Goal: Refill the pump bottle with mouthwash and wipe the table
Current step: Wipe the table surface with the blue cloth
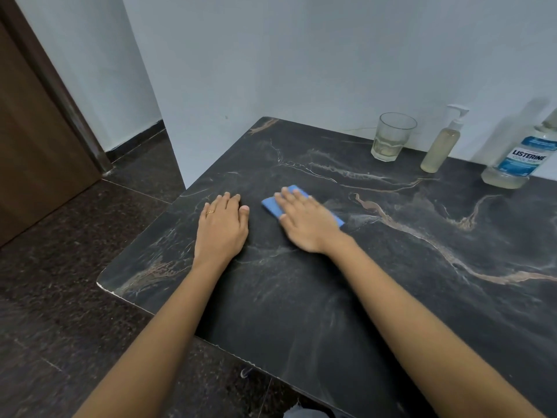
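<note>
the table (376,297) is a dark slab of polished stone with pale and rust-brown veins and a rounded, slightly chipped corner; it runs under both hands and away to the wall behind them; faint streaky smears show on its sheen to the right of the right hand; the mouthwash bottle (521,158) stands far off to the right of the right hand, at the back edge, clear plastic with a blue and white label and only a shallow pale yellowish pool in its base; the pump bottle (441,149), slim and translucent with a white pump head, stands just left of it, filled with pale yellowish liquid nearly to the shoulder; a faceted drinking glass (391,137) stands further left, beyond the right hand, with a little pale liquid at the bottom; the left hand (221,227) lies flat and empty on the stone, fingers together, a gold ring (210,212) on one; the right hand (307,221) lies just beside it, palm down, fingers spread over a flat blue rectangular cloth (272,205), pressing it to the table; the cloth's left and far right corners peek out.
</note>
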Demonstrator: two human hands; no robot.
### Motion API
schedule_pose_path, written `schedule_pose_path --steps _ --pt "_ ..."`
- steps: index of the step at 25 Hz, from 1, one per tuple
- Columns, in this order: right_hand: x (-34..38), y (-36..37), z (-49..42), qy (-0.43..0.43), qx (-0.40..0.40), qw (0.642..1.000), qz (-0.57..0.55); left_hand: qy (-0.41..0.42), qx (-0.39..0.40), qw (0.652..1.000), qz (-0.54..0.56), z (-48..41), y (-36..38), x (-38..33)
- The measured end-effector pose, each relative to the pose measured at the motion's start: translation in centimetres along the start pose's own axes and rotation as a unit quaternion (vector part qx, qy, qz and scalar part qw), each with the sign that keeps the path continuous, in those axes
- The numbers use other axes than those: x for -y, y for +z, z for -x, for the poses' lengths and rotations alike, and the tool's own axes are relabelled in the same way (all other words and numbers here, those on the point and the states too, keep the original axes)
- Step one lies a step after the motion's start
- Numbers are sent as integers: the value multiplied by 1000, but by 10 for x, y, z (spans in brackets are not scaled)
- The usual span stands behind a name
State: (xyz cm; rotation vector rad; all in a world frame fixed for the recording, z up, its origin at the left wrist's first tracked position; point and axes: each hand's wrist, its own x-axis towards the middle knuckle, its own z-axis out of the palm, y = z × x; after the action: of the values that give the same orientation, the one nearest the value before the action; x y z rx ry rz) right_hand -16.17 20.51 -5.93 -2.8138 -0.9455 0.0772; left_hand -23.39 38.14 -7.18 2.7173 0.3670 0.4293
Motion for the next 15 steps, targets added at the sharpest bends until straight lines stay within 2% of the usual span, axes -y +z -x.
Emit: schedule_pose_path --steps 1,3,7,10,15 --pt "17 2 -14 -26 9 1000 -5 1 0 1000 -3 0 0 0" --pt "31 -5 -49 -25 36 999 -23 4 2 1000 -4 1 0 1" --pt "-13 -23 -82 61 48 996 -37 4 4 1000 16 0 -3 4" --pt "-71 -33 -59 124 18 991 -39 8 3 1000 18 1 -4 2" --pt "-140 -49 37 226 -19 973 -43 15 15 999 48 11 -11 -7"
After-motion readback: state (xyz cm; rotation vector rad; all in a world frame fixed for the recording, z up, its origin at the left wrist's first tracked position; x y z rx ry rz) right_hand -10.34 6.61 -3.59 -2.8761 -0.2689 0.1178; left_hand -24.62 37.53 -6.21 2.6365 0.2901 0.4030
